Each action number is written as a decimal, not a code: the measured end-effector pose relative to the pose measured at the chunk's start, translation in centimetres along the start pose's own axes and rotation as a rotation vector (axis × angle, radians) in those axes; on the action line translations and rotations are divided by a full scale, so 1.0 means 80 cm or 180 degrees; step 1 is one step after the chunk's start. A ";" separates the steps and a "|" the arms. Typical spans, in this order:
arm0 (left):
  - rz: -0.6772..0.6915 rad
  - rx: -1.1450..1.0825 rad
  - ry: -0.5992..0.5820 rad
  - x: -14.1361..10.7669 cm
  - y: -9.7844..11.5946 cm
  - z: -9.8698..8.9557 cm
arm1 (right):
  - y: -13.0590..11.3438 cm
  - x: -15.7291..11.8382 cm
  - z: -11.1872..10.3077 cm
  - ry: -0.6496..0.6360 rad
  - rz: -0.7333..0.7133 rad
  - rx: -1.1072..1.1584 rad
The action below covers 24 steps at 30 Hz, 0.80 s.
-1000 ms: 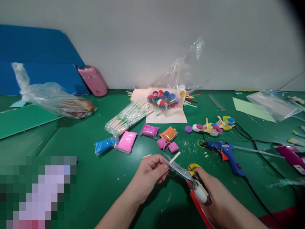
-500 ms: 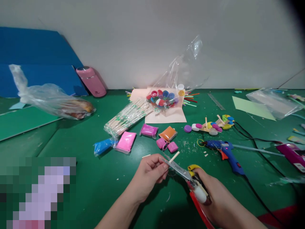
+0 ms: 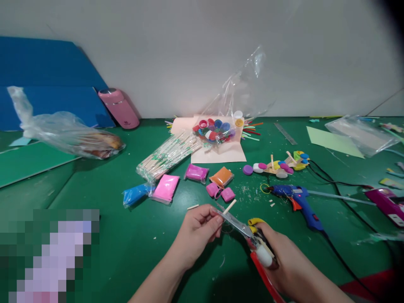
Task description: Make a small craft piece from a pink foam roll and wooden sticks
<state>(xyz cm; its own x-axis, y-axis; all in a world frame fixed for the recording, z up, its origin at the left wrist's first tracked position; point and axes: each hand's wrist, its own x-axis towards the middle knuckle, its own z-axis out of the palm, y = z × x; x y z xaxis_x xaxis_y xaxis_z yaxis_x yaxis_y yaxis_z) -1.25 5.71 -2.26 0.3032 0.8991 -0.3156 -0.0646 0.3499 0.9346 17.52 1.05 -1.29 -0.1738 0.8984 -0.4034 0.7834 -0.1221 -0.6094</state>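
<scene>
My right hand [image 3: 279,256] is closed round a pair of scissors [image 3: 238,226] with yellow and red handles. A white rounded piece [image 3: 264,256] and a pale strip of wood show by the handles, partly covered by my fingers. At the blades, my left hand [image 3: 202,225] pinches a thin wooden stick [image 3: 230,206], whose pale end sticks out beyond them. Whether the blades have cut into it cannot be seen. Behind my left knuckles is another short pale stick [image 3: 192,207]. Pink caps [image 3: 227,194] sit just beyond my fingers.
A blue glue gun [image 3: 298,195] with its cord lies on the right, near a row of coloured caps and sticks [image 3: 277,167]. Bagged clay [image 3: 166,188], wrapped chopsticks [image 3: 168,155] and a bag of bottle caps [image 3: 216,130] lie beyond. A pink flask [image 3: 121,109] leans at the back.
Both hands, the scissors and the stick stay nearly where they were. The whole view has shifted very slightly.
</scene>
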 end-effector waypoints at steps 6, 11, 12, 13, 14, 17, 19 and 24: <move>0.0422 0.0427 0.0404 -0.001 0.003 0.005 | -0.002 0.001 -0.002 0.0069 0.0030 0.0087; -0.0152 -0.0328 -0.0256 -0.002 0.002 -0.006 | -0.002 -0.001 0.002 0.0094 -0.0029 0.0150; -0.0176 -0.0370 -0.0306 -0.002 0.001 -0.006 | -0.001 -0.002 0.004 0.0100 -0.0061 0.0146; -0.0146 -0.0316 -0.0289 -0.002 0.001 -0.005 | 0.001 -0.002 0.004 0.0100 -0.0064 0.0126; -0.0055 -0.0184 -0.0207 -0.002 0.001 -0.004 | 0.002 -0.002 0.005 0.0096 -0.0050 0.0096; 0.0351 0.0301 0.0185 -0.002 0.002 0.001 | 0.004 -0.001 0.003 0.0101 0.0012 0.0000; 0.0400 0.0348 0.0193 -0.002 0.003 0.002 | 0.002 -0.001 0.001 0.0126 0.0056 -0.0020; -0.0070 -0.0544 -0.0468 -0.002 0.000 -0.006 | -0.003 -0.004 0.001 0.0104 0.0025 0.0088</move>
<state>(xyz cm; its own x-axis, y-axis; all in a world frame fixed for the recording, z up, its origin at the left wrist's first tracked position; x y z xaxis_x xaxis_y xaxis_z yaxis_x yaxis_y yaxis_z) -1.78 5.69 -2.31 0.4407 0.8473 -0.2965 -0.2128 0.4195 0.8824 17.32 0.76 -1.09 -0.1477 0.9106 -0.3861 0.7678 -0.1405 -0.6251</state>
